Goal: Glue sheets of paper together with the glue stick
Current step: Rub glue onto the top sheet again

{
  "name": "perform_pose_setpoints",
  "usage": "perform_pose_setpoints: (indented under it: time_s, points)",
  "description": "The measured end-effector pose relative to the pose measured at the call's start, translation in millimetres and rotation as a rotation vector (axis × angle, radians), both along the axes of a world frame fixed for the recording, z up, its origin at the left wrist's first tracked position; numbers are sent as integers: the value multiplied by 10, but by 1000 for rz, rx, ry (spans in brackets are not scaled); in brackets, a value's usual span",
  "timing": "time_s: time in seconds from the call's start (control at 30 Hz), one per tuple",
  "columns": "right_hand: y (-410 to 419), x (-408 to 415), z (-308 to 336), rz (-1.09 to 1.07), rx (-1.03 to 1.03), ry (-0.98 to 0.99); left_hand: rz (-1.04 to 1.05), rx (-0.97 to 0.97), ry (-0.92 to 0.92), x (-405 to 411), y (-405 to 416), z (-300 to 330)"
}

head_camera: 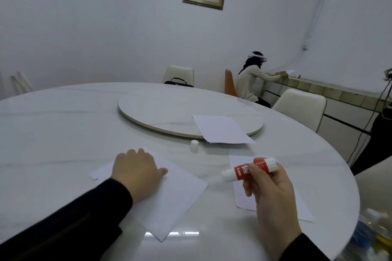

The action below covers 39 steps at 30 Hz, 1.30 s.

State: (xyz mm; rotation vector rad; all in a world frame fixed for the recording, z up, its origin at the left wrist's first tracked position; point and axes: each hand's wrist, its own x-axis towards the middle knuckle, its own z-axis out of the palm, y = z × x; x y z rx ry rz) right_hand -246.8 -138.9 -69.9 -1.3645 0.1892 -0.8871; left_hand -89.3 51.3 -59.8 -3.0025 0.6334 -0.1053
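the left hand (135, 172) lies flat on a sheet (169, 201) on the bench (63, 133), fingers straight. the right hand (273, 197) grips the open glue stick (249, 170) just above the bench. next, i think: rub glue on the sheet.

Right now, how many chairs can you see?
3: a cream chair behind the table with a black bag on it, an orange chair holding the seated person, and a cream chair at right. Others may be hidden.
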Motion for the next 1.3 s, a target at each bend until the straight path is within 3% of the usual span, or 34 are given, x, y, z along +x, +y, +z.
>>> perform_pose_setpoints:
  time_s: [0.03, 0.1, 0.17, 0.2, 0.4, 0.6, 0.9, 1.3]
  points:
    - [-2, 13, 5, -53, -27, 20, -50, -60, -29, -27, 17, -33]
    - [-5, 49, 10, -111, -70, 33, -283, -235, 121, -67, 70, -87]
    - [-8, 93, 20, -140, -99, 37, -441, -260, 316, -139, 114, -108]
    - [-5, 117, 35, -142, -119, 47, -459, -241, 328, -166, 118, -138]
    - [48, 359, 136, -111, -322, 179, -255, -184, 177, -312, -159, -231]
    - [46, 615, 155, -55, -486, 259, -404, -183, 322, -237, -58, -156]
    - [99, 772, 45, 43, -760, 383, -317, -135, 215, -347, -141, -306]
    - [236, 250, 194, 159, -870, 364, -317, -115, 240, -318, -147, -274]
